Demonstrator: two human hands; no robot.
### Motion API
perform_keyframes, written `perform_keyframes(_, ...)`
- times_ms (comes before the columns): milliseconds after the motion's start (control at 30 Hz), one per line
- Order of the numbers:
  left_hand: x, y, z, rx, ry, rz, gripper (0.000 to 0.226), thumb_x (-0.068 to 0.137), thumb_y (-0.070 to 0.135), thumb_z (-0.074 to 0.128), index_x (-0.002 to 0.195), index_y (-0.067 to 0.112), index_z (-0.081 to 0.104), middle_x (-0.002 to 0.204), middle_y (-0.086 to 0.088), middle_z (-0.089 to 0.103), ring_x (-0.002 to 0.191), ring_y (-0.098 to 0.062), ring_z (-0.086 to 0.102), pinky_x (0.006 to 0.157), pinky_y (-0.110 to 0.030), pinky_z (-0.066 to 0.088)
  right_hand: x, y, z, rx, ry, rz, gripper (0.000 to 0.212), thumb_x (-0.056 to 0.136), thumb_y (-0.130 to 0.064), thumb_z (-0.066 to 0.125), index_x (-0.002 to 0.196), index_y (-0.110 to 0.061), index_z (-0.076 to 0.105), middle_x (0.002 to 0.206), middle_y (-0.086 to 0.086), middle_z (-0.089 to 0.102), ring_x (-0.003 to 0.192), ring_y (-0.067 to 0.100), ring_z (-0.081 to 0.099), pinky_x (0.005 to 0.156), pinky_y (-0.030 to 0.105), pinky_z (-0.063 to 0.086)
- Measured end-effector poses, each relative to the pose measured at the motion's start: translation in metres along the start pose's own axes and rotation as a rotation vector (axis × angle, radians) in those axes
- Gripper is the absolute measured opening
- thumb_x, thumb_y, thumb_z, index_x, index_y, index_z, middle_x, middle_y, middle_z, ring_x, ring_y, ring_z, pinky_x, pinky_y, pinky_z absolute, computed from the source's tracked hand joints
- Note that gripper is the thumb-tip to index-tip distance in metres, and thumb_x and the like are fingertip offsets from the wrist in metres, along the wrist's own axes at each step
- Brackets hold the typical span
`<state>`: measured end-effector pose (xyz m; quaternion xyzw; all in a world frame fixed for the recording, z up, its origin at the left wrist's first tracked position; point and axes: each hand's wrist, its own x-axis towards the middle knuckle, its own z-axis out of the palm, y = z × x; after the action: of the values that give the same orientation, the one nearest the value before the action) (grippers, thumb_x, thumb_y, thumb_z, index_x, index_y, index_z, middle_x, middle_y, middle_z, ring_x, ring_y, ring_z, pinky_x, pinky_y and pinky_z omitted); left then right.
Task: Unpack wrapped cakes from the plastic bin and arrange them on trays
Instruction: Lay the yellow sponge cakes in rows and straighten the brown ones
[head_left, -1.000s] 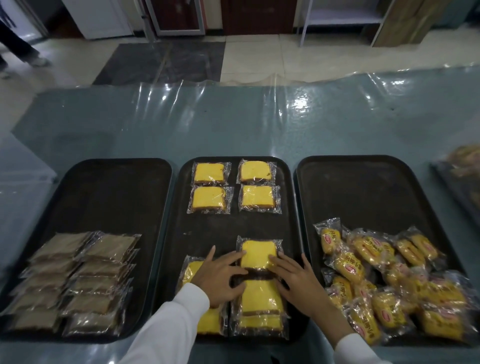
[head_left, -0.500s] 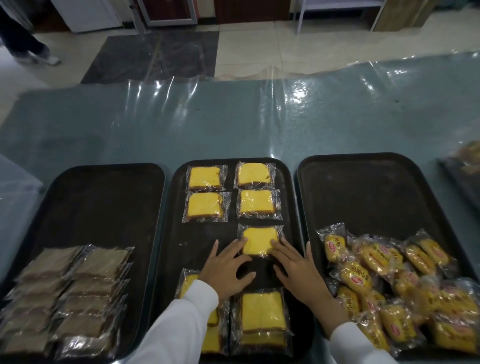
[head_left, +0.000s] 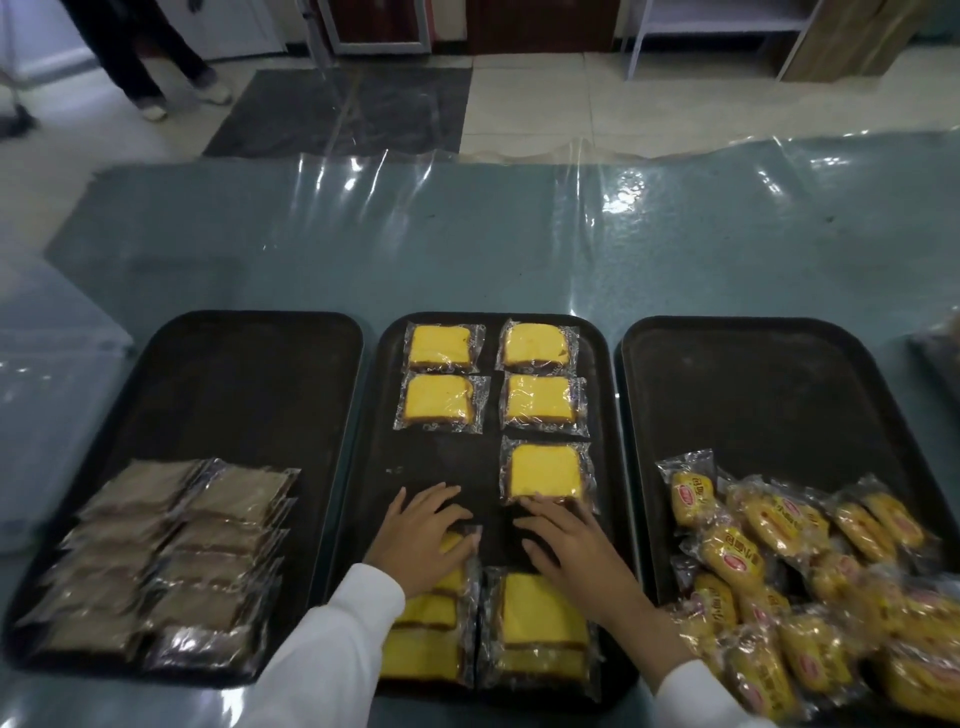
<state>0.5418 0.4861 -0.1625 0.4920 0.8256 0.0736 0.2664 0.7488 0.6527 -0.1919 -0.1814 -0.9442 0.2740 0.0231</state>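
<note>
The middle black tray (head_left: 441, 467) holds wrapped yellow cake slices. A block of two rows of two lies at its far end (head_left: 540, 402). A fifth slice (head_left: 544, 472) lies just below them in the right column. My right hand (head_left: 566, 545) lies flat with straight fingers, its fingertips touching the near edge of that slice's wrapper. My left hand (head_left: 426, 540) rests with spread fingers on top of the left stack of yellow slices (head_left: 423, 623) at the tray's near end. A second stack (head_left: 540, 623) sits beside it, under my right wrist.
The left tray (head_left: 234, 395) carries stacked brown wrapped cakes (head_left: 171, 561) in its near half. Piled yellow wrapped rolls (head_left: 779, 561) fill the near half of the right tray (head_left: 779, 395). Clear film covers the blue table (head_left: 467, 234). Beyond it, a person's legs (head_left: 150, 57) stand on the floor.
Both hands slid the fifth yellow slice away from me into the right column's third row. My left hand then drew back onto the left stack; my right hand stays at the slice's near edge.
</note>
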Motion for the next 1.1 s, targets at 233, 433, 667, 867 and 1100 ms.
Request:
perform_keyframes(233, -0.047, -0.038, 0.006, 0.013, 0.207, 0.032, 0.034, 0.081, 0.062, 0.056, 0.103, 0.038, 0.064, 0.121, 0.018, 0.066, 0.115, -0.009, 0.062, 0.111, -0.039, 0.038, -0.001, -0.061, 0.018, 0.053, -0.207, -0.096, 0.050, 0.103, -0.050, 0.025, 0.133, -0.035, 0.062, 0.149, -0.017, 0.052, 0.139, 0.002, 0.045, 0.126, 0.043, 0.018)
perform_keyframes(433, -0.070, -0.057, 0.017, -0.037, 0.266, 0.107, 0.029, 0.089, 0.051, 0.058, 0.076, 0.029, 0.073, 0.111, 0.017, 0.069, 0.096, -0.003, 0.062, 0.099, -0.038, 0.049, -0.006, -0.080, 0.036, -0.020, -0.218, -0.207, 0.036, 0.105, -0.048, 0.037, 0.125, -0.041, 0.066, 0.148, -0.016, 0.051, 0.139, 0.006, 0.047, 0.124, 0.046, 0.019)
perform_keyframes(667, -0.069, -0.062, 0.025, 0.034, 0.259, 0.042, 0.038, 0.090, 0.062, 0.051, 0.093, 0.033, 0.076, 0.145, 0.014, 0.057, 0.131, -0.009, 0.053, 0.118, -0.049, 0.034, 0.002, -0.081, 0.039, -0.154, -0.164, -0.193, 0.040, 0.104, -0.046, 0.033, 0.126, -0.037, 0.065, 0.154, -0.011, 0.048, 0.145, 0.010, 0.045, 0.123, 0.060, 0.023)
perform_keyframes(867, -0.048, -0.064, 0.020, 0.083, 0.260, 0.008, 0.045, 0.091, 0.068, 0.043, 0.101, 0.037, 0.075, 0.151, 0.012, 0.051, 0.136, -0.013, 0.050, 0.120, -0.058, 0.028, 0.025, -0.070, 0.045, -0.326, -0.151, -0.169, 0.042, 0.103, -0.046, 0.034, 0.130, -0.035, 0.065, 0.157, -0.007, 0.047, 0.153, 0.017, 0.034, 0.117, 0.069, 0.030)
perform_keyframes(1100, -0.019, -0.064, 0.008, 0.093, 0.221, -0.034, 0.054, 0.092, 0.068, 0.029, 0.108, 0.035, 0.069, 0.160, 0.010, 0.040, 0.146, -0.016, 0.040, 0.123, -0.063, 0.013, 0.050, -0.060, 0.045, -0.362, -0.173, -0.115, 0.041, 0.102, -0.042, 0.047, 0.140, -0.032, 0.058, 0.168, -0.005, 0.031, 0.159, 0.021, 0.014, 0.119, 0.070, 0.020)
